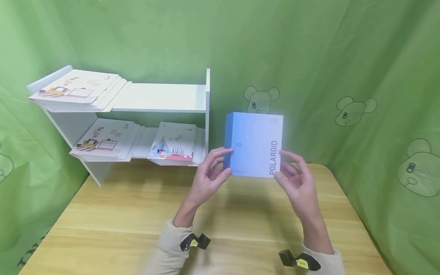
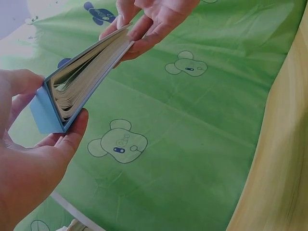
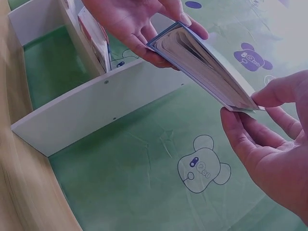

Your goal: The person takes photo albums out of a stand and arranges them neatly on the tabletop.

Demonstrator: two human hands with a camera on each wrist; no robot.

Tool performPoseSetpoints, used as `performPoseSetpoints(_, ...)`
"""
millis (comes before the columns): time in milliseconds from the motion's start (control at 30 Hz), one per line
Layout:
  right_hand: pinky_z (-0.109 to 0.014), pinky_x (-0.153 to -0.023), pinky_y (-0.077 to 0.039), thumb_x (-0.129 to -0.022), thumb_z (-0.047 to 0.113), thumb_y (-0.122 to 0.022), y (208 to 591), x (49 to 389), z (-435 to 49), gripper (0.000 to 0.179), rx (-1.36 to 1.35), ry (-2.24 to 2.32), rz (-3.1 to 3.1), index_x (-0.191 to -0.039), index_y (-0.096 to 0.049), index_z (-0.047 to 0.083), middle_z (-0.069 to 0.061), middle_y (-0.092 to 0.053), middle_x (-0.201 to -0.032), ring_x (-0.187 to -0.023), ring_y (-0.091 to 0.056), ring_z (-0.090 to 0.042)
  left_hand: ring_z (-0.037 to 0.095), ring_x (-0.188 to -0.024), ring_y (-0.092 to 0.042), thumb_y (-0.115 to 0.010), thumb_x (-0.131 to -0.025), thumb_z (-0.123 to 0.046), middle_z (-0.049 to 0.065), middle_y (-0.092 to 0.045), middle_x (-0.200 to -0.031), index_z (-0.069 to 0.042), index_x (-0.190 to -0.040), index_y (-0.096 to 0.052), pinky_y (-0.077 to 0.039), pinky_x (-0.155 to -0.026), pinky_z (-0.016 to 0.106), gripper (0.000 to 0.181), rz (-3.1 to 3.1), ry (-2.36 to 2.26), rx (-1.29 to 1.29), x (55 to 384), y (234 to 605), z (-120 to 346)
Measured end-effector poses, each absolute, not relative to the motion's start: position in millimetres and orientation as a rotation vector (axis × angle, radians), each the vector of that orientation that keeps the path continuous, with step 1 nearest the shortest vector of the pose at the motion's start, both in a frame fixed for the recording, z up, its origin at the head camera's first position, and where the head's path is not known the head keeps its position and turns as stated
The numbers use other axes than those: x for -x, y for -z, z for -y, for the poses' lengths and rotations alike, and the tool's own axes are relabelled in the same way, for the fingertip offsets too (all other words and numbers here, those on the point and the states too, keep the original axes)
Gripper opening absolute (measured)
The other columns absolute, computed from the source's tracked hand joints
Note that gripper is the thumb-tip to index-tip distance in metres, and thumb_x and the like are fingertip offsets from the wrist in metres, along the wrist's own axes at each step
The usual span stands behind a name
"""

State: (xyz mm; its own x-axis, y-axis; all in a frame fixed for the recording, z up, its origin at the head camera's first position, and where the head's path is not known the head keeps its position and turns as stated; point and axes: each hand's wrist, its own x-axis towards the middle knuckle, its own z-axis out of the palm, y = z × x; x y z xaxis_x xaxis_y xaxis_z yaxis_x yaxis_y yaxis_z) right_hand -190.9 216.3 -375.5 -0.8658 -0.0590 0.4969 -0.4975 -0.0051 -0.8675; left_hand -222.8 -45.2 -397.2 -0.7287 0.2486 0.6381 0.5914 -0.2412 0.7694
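We've got the L hand (image 1: 207,173) pinching the spine side of the blue POLAROID album (image 1: 252,145), R hand (image 1: 300,183) pinching the opp. edge; it's held up right of the white shelf unit (image 1: 165,97). Fingertip grip only, so prob. risk: one edge slips, it drops, pages splay. "POLAROID" runs up the cover; other print's too small, ditto the shelf unit's booklets (image 1: 106,137).

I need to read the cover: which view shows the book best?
The head view: the book faces the camera, its POLAROID lettering readable. The left wrist view shows mainly its page edges and blue spine; the right wrist view, page edges and a steeply slanted cover. Neither shows that lettering.
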Motion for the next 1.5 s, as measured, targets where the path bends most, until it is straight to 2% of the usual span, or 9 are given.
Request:
performPoseSetpoints(233,-0.028,-0.105,-0.052,-0.096,-0.010,-0.061,376,191,-219,0.053,-0.561,-1.954,1.951,-0.146,-0.049,0.002,-0.017,-0.058,-0.143,-0.131,-0.058,-0.021,0.031,-0.121,-0.057,-0.061,-0.097,0.004,0.010,-0.044,-0.150,0.001,-0.143,-0.051,-0.054,-0.105,0.048,0.048,1.762,2.087,0.994,225,401,40)
performPoseSetpoints(467,-0.028,-0.104,-0.053,-0.095,-0.012,-0.061,380,187,-227,0.054,-0.502,-1.948,1.971,-0.146,-0.048,0.001,-0.018,-0.058,-0.142,-0.129,-0.059,-0.022,0.032,-0.120,-0.056,-0.061,-0.096,0.006,0.015,-0.043,-0.150,0.002,-0.143,-0.051,-0.054,-0.105,0.047,0.049,1.750,2.129,1.010,227,405,31)
performPoseSetpoints(733,-0.027,-0.104,-0.052,-0.096,-0.011,-0.061,385,188,-235,0.055,-0.492,-1.930,1.983,-0.147,-0.048,0.001,-0.016,-0.058,-0.144,-0.130,-0.058,-0.020,0.029,-0.122,-0.055,-0.061,-0.098,0.002,0.008,-0.042,-0.153,-0.003,-0.145,-0.052,-0.053,-0.107,0.043,0.048,1.787,2.156,0.977,230,413,21)
performPoseSetpoints(1067,-0.027,-0.104,-0.052,-0.095,-0.011,-0.061,385,191,-240,0.055,-0.523,-1.922,1.991,-0.147,-0.048,0.000,-0.014,-0.063,-0.138,-0.128,-0.059,-0.021,0.036,-0.122,-0.057,-0.060,-0.099,0.004,0.016,-0.040,-0.154,0.001,-0.146,-0.050,-0.055,-0.104,0.045,0.048,1.738,2.192,0.971,229,417,17)
performPoseSetpoints(1500,-0.029,-0.103,-0.054,-0.094,-0.014,-0.061,387,194,-244,0.056,-0.569,-1.948,1.984,-0.147,-0.048,-0.001,-0.014,-0.064,-0.135,-0.125,-0.061,-0.021,0.031,-0.120,-0.058,-0.059,-0.100,0.004,0.014,-0.041,-0.155,-0.001,-0.145,-0.051,-0.057,-0.102,0.042,0.047,1.745,2.185,0.941,229,425,15)
